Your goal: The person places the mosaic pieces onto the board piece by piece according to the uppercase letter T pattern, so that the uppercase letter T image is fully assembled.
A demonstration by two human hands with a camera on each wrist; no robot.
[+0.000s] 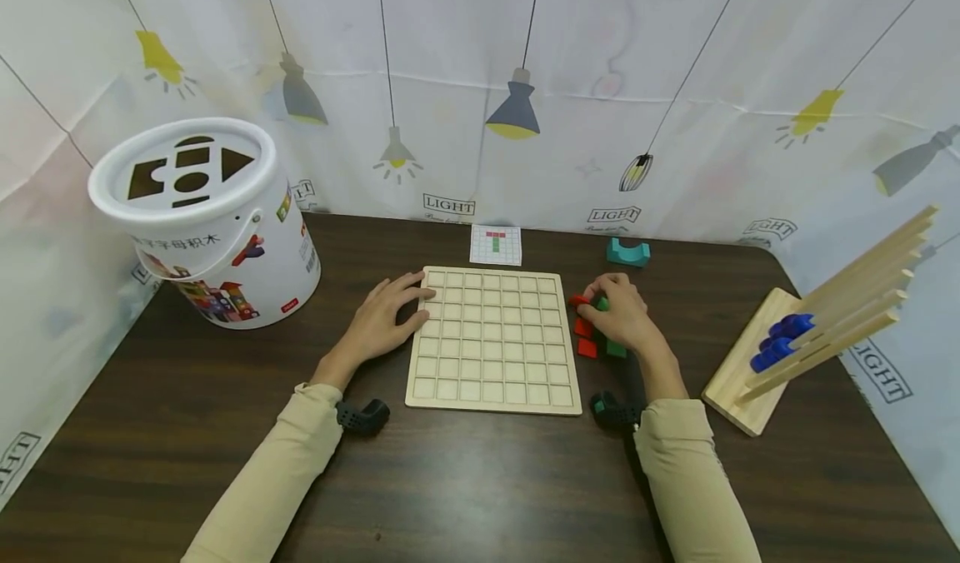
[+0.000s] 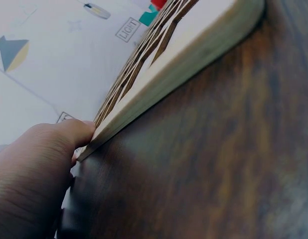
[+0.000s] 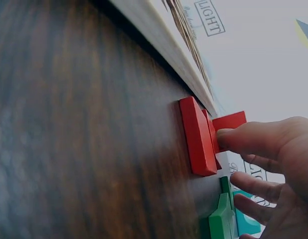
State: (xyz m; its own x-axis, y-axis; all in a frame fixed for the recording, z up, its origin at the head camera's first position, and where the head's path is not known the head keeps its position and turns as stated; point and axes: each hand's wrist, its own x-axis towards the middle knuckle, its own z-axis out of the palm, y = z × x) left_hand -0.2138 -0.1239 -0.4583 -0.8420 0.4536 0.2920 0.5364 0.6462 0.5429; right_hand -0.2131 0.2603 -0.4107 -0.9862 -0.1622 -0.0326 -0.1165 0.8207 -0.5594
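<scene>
A wooden grid board (image 1: pixel 491 338) lies flat in the middle of the dark table. My left hand (image 1: pixel 382 317) rests at its upper left edge, fingertips on the rim and the thumb against the side; the left wrist view shows the thumb touching the board's edge (image 2: pixel 159 92). Just right of the board, my right hand (image 1: pixel 621 309) pinches a red block (image 3: pixel 231 121), tilted up between thumb and fingers. Other red blocks (image 1: pixel 587 348) stand in a column below it, beside green blocks (image 1: pixel 617 349) partly hidden by the hand.
Behind the board lies a card (image 1: pixel 506 246) with a red and green T pattern. A teal arch block (image 1: pixel 628 252) is at the back right. A white bucket (image 1: pixel 292 251) stands left; a wooden peg stand (image 1: pixel 727 388) with blue beads (image 1: pixel 772 353) stands right.
</scene>
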